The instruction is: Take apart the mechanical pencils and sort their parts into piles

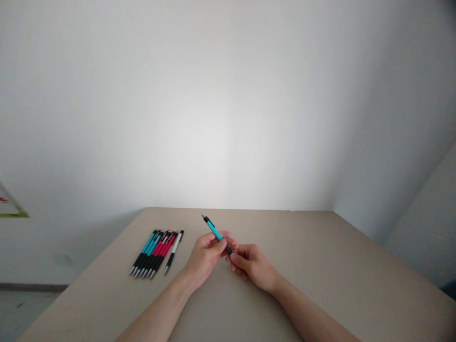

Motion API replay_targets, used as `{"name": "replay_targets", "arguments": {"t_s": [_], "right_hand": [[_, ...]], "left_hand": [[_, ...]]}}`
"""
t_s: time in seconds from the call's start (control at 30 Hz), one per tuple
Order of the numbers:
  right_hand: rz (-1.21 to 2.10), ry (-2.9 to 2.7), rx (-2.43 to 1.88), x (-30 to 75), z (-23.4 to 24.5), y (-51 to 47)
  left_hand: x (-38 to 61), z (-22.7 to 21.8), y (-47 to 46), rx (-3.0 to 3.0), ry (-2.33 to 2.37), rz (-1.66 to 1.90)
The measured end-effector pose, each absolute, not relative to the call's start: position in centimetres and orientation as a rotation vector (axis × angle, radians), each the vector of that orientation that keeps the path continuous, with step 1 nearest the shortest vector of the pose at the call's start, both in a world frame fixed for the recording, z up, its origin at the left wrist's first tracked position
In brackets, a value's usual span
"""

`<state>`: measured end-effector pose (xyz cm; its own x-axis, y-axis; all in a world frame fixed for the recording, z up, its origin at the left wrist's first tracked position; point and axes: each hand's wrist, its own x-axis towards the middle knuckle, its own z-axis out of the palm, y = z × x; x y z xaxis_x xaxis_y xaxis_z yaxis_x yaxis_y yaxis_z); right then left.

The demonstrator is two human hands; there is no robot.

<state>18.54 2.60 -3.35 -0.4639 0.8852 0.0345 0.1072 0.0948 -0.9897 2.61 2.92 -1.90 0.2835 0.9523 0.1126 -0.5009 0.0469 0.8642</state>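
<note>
Both of my hands hold one blue ballpoint pen [213, 230] above the middle of the table. My left hand [206, 254] pinches its barrel, with the black clip end pointing up and to the left. My right hand [254, 266] is closed around the lower, black grip end, and the fingers hide the tip. To the left, several blue and red pens [153, 254] with black grips lie side by side on the table, tips toward me. A white pen [174, 251] with a black grip lies just right of that row, slightly apart from it.
The beige table [331, 266] reaches back to a pale wall [228, 118]. Another wall [402, 142] runs along the right. At the far left, part of a picture with a green edge [14, 215] shows on the wall.
</note>
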Motion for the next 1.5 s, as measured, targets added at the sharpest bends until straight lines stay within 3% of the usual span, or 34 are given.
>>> {"name": "replay_targets", "arguments": {"t_s": [0.53,1.5], "right_hand": [[1.413,-1.665,-1.015,18.61,-3.41,2.85],[1.472,-1.567,-0.920,18.59,-3.33,2.95]], "left_hand": [[2.39,-1.97,3.07,1.168,0.891,1.247],[2.30,-1.58,3.08,1.320,0.943,1.182]]}}
